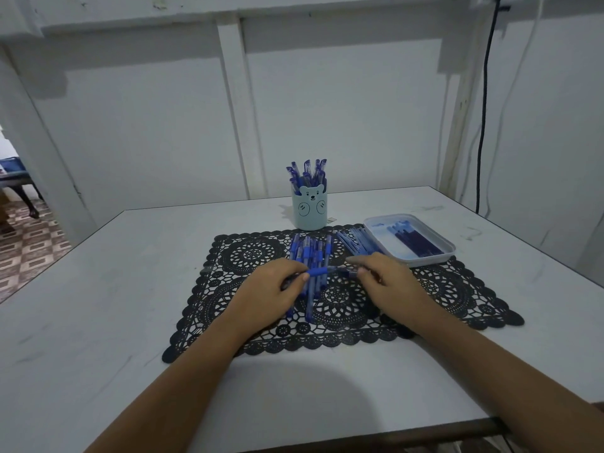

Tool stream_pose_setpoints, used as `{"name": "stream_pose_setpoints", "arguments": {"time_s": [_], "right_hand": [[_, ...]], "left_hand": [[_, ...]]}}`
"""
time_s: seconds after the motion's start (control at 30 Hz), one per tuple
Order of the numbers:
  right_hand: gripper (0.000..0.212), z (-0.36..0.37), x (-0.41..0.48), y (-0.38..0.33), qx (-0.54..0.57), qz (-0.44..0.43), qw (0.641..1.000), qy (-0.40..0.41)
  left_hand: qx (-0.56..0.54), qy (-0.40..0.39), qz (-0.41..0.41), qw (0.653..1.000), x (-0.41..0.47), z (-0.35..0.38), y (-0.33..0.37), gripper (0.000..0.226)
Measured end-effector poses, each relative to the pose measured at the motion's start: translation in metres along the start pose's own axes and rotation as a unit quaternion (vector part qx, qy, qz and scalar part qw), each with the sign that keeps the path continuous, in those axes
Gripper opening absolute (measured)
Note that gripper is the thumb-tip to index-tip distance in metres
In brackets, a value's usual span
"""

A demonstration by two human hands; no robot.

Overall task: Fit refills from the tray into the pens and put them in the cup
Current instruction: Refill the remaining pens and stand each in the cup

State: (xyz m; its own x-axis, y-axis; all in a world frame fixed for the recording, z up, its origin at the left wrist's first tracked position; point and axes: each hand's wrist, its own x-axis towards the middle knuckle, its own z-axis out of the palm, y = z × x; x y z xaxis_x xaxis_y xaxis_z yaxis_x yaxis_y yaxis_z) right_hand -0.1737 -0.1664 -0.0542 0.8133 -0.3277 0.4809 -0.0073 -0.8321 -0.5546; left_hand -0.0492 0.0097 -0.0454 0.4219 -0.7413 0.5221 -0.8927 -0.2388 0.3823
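Mid-mat, left side: left hand (274,286), fingers curled round the barrel of a blue pen (317,272), held crosswise just above the black lace mat (248,253). Under and behind it: pile of blue pens (309,253), lying lengthwise at the mat's middle, touching one another. Behind the pile, at the mat's far edge: bear-face cup (309,214), upright, already crowded with pens. Right of the pile: right hand (389,282), fingertips pinched on the same pen's tip end; whether on a tip piece or a refill, cannot tell. Further right, toward the mat's far right: loose pale-blue sticks (354,240), just beside the tray (425,260), overlapping the mat's far right edge, dark refills (415,241) inside. Step judged: fitting or closing up one pen, both hands on it. Next, probably: seat the refill fully, tighten the tip, lift clear of the pile, drop upright into the cup without tipping it.
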Motion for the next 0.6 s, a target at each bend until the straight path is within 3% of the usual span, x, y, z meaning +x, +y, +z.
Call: {"name": "stream_pose_setpoints", "arguments": {"time_s": [0.13,0.2,0.27,0.37,0.47,0.6], "right_hand": [[0.034,0.003,-0.003,0.003,-0.173,-0.059,0.978,-0.096],[0.030,0.004,-0.003,0.001,-0.200,-0.067,0.972,-0.102],[0.020,0.005,-0.001,-0.001,-0.148,-0.062,0.984,-0.079],[0.007,0.002,0.002,-0.006,0.027,0.028,0.999,-0.029],[0.007,-0.003,0.003,-0.011,0.202,0.096,0.975,0.006],[0.010,-0.005,0.003,-0.015,0.257,0.103,0.961,0.011]], "left_hand": [[0.005,0.001,-0.006,1.000,0.000,0.001,-0.002,0.020],[0.007,0.000,-0.009,1.000,0.000,0.001,-0.002,0.021],[0.007,0.000,-0.010,1.000,0.000,0.001,-0.001,0.021],[0.004,0.002,-0.011,1.000,0.000,0.001,-0.001,0.021],[0.002,0.000,-0.013,1.000,0.000,0.001,0.000,0.021],[0.000,-0.002,-0.014,1.000,0.000,0.001,0.000,0.021]]}}
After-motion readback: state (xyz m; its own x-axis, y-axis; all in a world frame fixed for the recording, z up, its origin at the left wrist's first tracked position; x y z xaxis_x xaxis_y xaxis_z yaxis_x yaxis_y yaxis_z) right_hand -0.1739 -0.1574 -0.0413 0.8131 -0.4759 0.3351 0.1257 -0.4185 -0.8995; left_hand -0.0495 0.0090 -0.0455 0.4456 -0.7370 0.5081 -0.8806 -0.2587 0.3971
